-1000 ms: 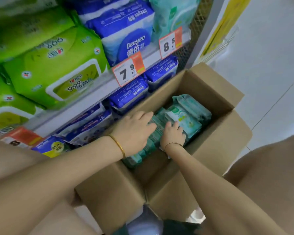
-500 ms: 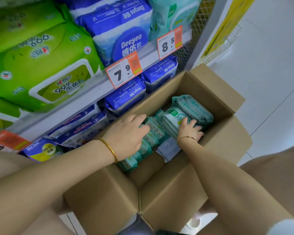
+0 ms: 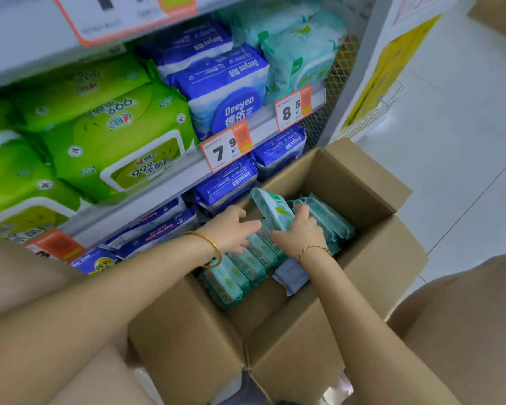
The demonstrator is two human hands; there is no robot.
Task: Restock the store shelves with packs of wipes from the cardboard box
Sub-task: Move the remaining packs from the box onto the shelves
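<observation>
An open cardboard box (image 3: 362, 290) stands on the floor against the shelves, holding several teal packs of wipes (image 3: 240, 273) set on edge in a row. My right hand (image 3: 300, 232) grips one teal and white pack (image 3: 270, 207), which is tilted up out of the row. My left hand (image 3: 231, 229) lies flat on the neighbouring packs, fingers spread, holding nothing. A pale blue sheet (image 3: 291, 273) lies in the box beside my right wrist.
The shelves (image 3: 170, 176) carry green packs (image 3: 114, 141) at left, blue Deeyeo packs (image 3: 225, 92) in the middle and teal packs (image 3: 301, 57) at right. Orange price tags (image 3: 227, 149) hang on the shelf edge. White tiled floor (image 3: 450, 159) lies to the right. My knees flank the box.
My right hand has closed on one teal pack and tipped it up out of the row. My left hand slid a little to the right over the packs. The camera tilted upward.
</observation>
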